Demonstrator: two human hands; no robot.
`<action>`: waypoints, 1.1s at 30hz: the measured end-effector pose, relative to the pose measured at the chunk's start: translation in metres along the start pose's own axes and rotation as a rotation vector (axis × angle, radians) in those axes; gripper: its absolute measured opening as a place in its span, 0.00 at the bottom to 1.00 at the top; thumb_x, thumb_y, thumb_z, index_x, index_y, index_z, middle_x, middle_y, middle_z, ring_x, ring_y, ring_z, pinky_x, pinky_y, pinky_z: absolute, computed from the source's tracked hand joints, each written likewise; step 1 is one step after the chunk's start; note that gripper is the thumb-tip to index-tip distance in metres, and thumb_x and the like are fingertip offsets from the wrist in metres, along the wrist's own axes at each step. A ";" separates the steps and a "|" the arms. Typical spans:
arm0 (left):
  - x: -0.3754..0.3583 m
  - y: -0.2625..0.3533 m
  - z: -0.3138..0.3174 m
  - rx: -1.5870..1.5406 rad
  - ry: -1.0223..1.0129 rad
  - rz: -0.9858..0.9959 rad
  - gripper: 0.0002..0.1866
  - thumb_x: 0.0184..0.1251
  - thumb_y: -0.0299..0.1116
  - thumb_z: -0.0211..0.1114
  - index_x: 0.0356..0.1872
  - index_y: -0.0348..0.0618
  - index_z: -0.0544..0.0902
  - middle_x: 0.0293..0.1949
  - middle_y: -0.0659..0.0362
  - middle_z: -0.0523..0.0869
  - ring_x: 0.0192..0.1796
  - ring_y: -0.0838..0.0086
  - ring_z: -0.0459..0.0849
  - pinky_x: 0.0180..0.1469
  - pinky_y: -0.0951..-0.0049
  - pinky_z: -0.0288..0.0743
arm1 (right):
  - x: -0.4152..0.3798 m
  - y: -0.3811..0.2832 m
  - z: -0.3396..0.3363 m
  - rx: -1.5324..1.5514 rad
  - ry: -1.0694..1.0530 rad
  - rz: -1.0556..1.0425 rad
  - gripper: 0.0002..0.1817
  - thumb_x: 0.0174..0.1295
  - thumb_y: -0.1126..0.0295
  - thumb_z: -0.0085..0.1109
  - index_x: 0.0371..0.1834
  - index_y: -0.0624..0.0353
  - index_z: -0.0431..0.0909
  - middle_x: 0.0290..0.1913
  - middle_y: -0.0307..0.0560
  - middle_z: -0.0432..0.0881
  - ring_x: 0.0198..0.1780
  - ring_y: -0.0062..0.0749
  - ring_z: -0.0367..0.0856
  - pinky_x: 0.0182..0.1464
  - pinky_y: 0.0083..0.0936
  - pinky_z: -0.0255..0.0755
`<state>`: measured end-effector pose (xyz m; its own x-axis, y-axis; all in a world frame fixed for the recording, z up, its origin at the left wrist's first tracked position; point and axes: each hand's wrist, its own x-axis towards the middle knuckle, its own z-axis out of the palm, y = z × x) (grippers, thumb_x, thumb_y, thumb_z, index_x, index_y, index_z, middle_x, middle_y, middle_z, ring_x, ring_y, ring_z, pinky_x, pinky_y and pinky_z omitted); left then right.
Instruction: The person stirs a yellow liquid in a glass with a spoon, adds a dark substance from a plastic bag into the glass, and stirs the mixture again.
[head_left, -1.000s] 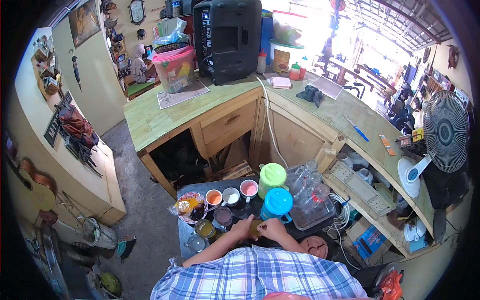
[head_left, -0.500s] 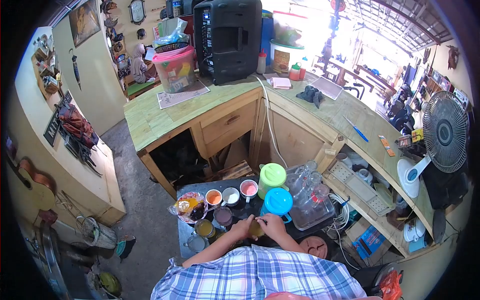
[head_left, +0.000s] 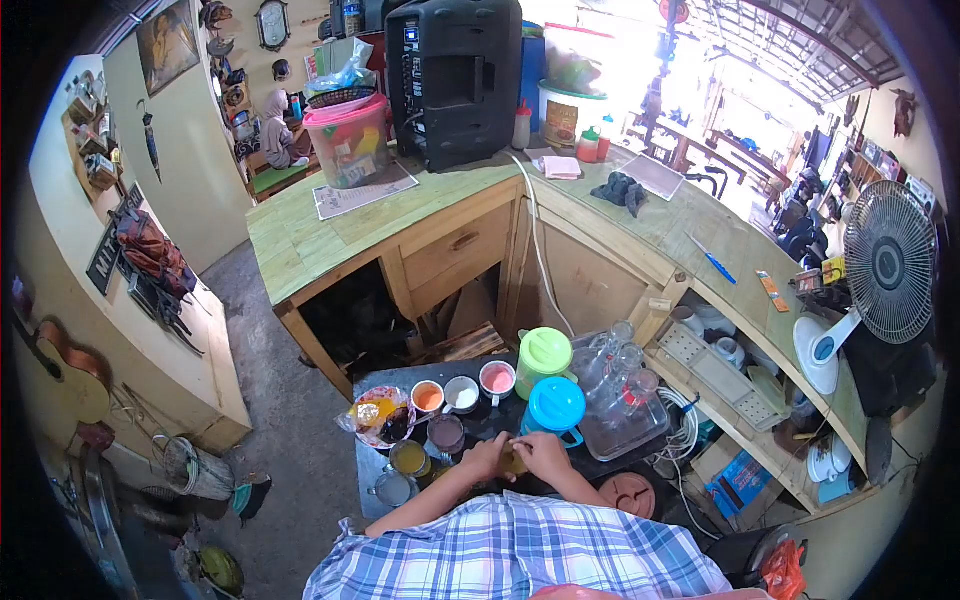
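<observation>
Left hand [head_left: 485, 459], fingers curled about a glass [head_left: 513, 464]; right hand [head_left: 546, 456], fingers bunched at its rim, pinch unclear.
Glass between hands, bench's [head_left: 369, 462] six-o'clock side; blue jug [head_left: 556, 405] at one o'clock, purple mug [head_left: 445, 432] at ten. Hazard: spill, if right hand jogs rim.

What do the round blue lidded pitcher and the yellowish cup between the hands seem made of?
Round blue lidded pitcher: probably glossy plastic, from its even colour and soft shine. Yellowish cup: perhaps smooth, clear glass, as colour seems to show through; left hand and right hand hide much of it.
</observation>
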<state>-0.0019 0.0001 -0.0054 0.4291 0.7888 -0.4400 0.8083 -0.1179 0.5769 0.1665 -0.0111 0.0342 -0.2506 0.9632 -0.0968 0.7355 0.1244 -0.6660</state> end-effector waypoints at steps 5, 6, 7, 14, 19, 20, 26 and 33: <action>-0.008 0.009 -0.006 0.112 0.041 -0.006 0.47 0.39 0.53 0.78 0.61 0.53 0.60 0.57 0.49 0.77 0.56 0.47 0.77 0.51 0.47 0.74 | 0.000 0.009 0.007 -0.220 -0.075 -0.001 0.11 0.56 0.62 0.60 0.35 0.57 0.86 0.33 0.57 0.82 0.36 0.52 0.82 0.41 0.41 0.76; -0.006 0.005 -0.003 0.113 0.044 -0.007 0.47 0.39 0.53 0.78 0.61 0.53 0.60 0.57 0.49 0.77 0.56 0.47 0.77 0.51 0.47 0.74 | 0.001 0.007 0.006 -0.220 -0.074 -0.004 0.11 0.56 0.62 0.60 0.35 0.57 0.86 0.33 0.57 0.82 0.36 0.52 0.82 0.41 0.41 0.76; -0.003 0.002 0.000 0.095 0.029 -0.019 0.48 0.39 0.54 0.78 0.61 0.54 0.60 0.57 0.50 0.77 0.58 0.47 0.75 0.52 0.44 0.72 | 0.000 0.004 0.004 -0.088 0.011 -0.050 0.11 0.56 0.62 0.60 0.35 0.57 0.85 0.33 0.57 0.82 0.37 0.52 0.82 0.41 0.41 0.76; -0.004 0.003 0.000 0.079 0.009 -0.035 0.49 0.37 0.56 0.78 0.62 0.57 0.59 0.58 0.51 0.77 0.61 0.48 0.73 0.53 0.40 0.69 | 0.003 0.014 0.010 -0.195 -0.077 -0.035 0.11 0.56 0.64 0.59 0.34 0.57 0.85 0.34 0.57 0.82 0.35 0.51 0.82 0.39 0.42 0.75; 0.002 -0.001 0.005 0.098 0.004 -0.040 0.50 0.37 0.57 0.78 0.62 0.56 0.58 0.56 0.49 0.77 0.60 0.48 0.74 0.53 0.42 0.70 | 0.003 0.008 0.008 -0.016 0.111 -0.117 0.10 0.56 0.64 0.59 0.33 0.58 0.86 0.34 0.57 0.82 0.34 0.51 0.82 0.38 0.42 0.74; 0.002 -0.001 0.005 0.109 0.001 -0.055 0.50 0.37 0.58 0.78 0.62 0.57 0.58 0.56 0.49 0.78 0.60 0.49 0.75 0.53 0.42 0.70 | 0.003 0.010 0.011 -0.107 0.106 -0.094 0.10 0.56 0.64 0.59 0.32 0.58 0.85 0.34 0.57 0.82 0.34 0.51 0.82 0.37 0.42 0.74; 0.001 -0.003 0.006 0.100 0.019 -0.039 0.52 0.38 0.57 0.78 0.64 0.58 0.57 0.56 0.48 0.77 0.59 0.49 0.75 0.53 0.42 0.71 | 0.002 0.008 0.012 0.082 0.185 -0.106 0.11 0.56 0.64 0.59 0.32 0.60 0.85 0.33 0.56 0.82 0.34 0.51 0.81 0.38 0.41 0.74; -0.001 -0.002 0.004 0.078 0.007 -0.012 0.51 0.38 0.56 0.78 0.63 0.57 0.57 0.55 0.48 0.78 0.59 0.49 0.75 0.53 0.42 0.70 | -0.002 0.012 0.016 0.016 0.116 -0.069 0.12 0.56 0.63 0.60 0.31 0.60 0.84 0.33 0.55 0.81 0.34 0.51 0.80 0.38 0.40 0.74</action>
<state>-0.0021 -0.0028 -0.0091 0.4161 0.7949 -0.4415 0.8427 -0.1548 0.5156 0.1652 -0.0152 0.0145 -0.2250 0.9737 0.0350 0.7084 0.1882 -0.6803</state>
